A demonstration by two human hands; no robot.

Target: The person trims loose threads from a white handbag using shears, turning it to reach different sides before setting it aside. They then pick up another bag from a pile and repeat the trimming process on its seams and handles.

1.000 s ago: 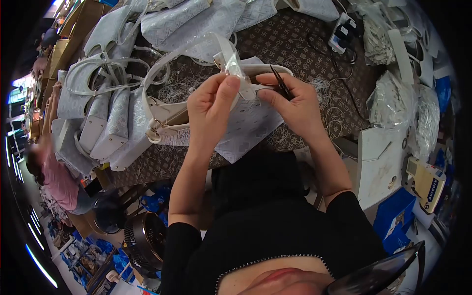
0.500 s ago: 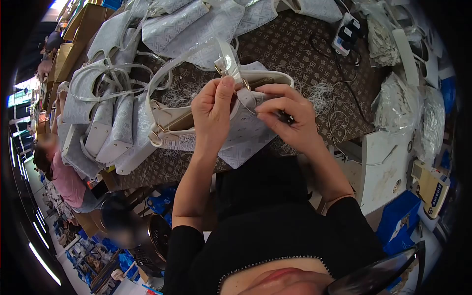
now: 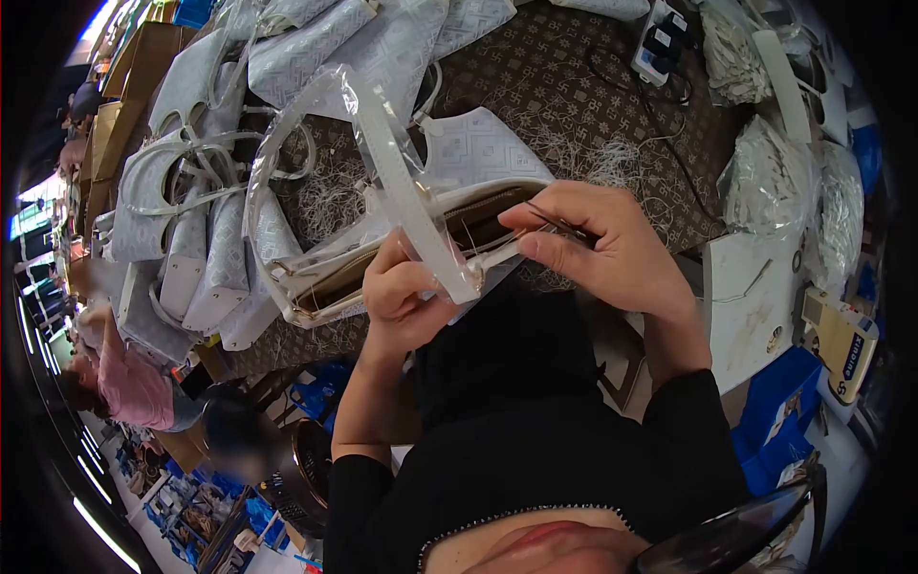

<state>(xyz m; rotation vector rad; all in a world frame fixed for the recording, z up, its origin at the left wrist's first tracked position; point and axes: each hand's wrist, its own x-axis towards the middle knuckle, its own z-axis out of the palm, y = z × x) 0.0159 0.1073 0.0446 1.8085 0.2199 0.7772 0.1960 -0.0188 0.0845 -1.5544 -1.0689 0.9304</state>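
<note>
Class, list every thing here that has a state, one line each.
handbag: top open, lining showing.
strap: wrapped in clear film, arched upward.
left hand: grip shut on strap.
right hand: pinching thin dark tool at handbag's mouth.
power strip: plugs inserted.

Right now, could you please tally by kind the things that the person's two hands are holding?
White handbag: 1, its plastic-wrapped strap in the grip of the left hand
Dark thin tool: 1, in the right hand
Total: 2
</note>
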